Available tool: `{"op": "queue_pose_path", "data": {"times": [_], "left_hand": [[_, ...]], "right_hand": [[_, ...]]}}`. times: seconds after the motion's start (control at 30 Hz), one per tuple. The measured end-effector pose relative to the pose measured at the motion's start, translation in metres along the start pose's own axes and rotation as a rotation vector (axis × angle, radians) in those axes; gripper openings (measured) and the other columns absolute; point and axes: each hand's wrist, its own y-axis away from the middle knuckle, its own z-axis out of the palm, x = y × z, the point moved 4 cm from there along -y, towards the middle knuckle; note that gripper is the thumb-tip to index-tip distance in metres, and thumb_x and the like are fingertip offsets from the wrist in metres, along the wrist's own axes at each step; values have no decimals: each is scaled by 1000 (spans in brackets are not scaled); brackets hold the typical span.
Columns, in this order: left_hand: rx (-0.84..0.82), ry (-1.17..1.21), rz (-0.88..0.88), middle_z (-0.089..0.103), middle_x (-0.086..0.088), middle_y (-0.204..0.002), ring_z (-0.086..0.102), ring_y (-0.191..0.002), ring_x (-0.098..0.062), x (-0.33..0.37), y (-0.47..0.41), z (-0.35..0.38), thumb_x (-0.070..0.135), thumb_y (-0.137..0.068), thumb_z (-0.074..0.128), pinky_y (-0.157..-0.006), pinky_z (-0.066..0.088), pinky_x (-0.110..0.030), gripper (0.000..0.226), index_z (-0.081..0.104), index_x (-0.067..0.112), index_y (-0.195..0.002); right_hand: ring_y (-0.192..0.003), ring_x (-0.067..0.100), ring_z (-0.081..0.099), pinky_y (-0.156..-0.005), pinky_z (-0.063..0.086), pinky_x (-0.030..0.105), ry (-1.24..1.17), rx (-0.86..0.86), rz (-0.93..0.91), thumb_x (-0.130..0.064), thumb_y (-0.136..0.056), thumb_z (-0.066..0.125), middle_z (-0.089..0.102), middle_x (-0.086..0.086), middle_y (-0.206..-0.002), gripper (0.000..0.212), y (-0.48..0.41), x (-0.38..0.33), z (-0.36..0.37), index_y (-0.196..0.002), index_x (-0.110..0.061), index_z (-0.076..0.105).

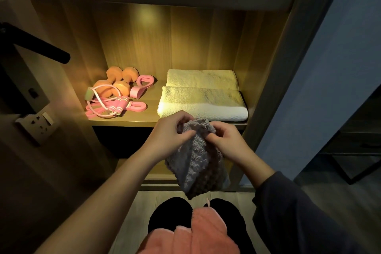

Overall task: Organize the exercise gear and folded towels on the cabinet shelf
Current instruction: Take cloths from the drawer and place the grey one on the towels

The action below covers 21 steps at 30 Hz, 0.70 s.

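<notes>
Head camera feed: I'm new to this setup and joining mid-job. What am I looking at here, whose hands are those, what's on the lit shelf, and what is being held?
There is no machine here. A person wears one wide-angle camera on the head, looking forward and down, so both arms reach in from the bottom of the picture. The left hand and the right hand both pinch the top edge of a grey towel, which hangs in front of the cabinet, not yet on the shelf.

On the lit shelf, at the left, lie orange dumbbells, a pink heart-shaped grip and a tangle of pink resistance bands and a skipping rope. At the right sit two folded pale towels, one behind the other. A pink cloth lies on the person's lap at the bottom.
</notes>
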Motion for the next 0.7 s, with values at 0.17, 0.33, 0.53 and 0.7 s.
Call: {"op": "queue_pose_path", "data": {"times": [0.17,0.33,0.53,0.7], "left_hand": [[-31,50,-86,65,8,-115,66,-96,-9,-18,13,-5,37,-82,75,-83,58,-40,36,49,41,-108],[44,41,-71,57,3,-71,55,-63,-11,-30,25,-13,33,-86,71,-60,48,-34,33,46,46,-103],[84,115,20,68,0,-87,66,-83,-21,-20,30,-19,24,-90,67,-70,56,-50,24,52,40,-99],[97,81,39,67,3,-79,65,-74,-25,-20,29,-27,26,-93,62,-63,53,-49,14,54,38,-96]], "right_hand": [[-95,16,66,-86,52,37,-26,108,-7,-7,-91,64,73,-3,-94,23,-3,6,-14,-89,-29,70],[-89,3,67,-82,51,31,-47,158,31,-4,-91,61,74,-15,-89,29,-3,14,-23,-90,-31,71],[-87,1,67,-74,52,16,-76,132,28,-3,-90,63,74,-14,-89,26,2,12,-24,-93,-28,70],[-87,4,69,-67,51,14,-65,90,-26,-2,-91,63,72,-6,-96,26,6,4,-27,-105,-23,64]]}}
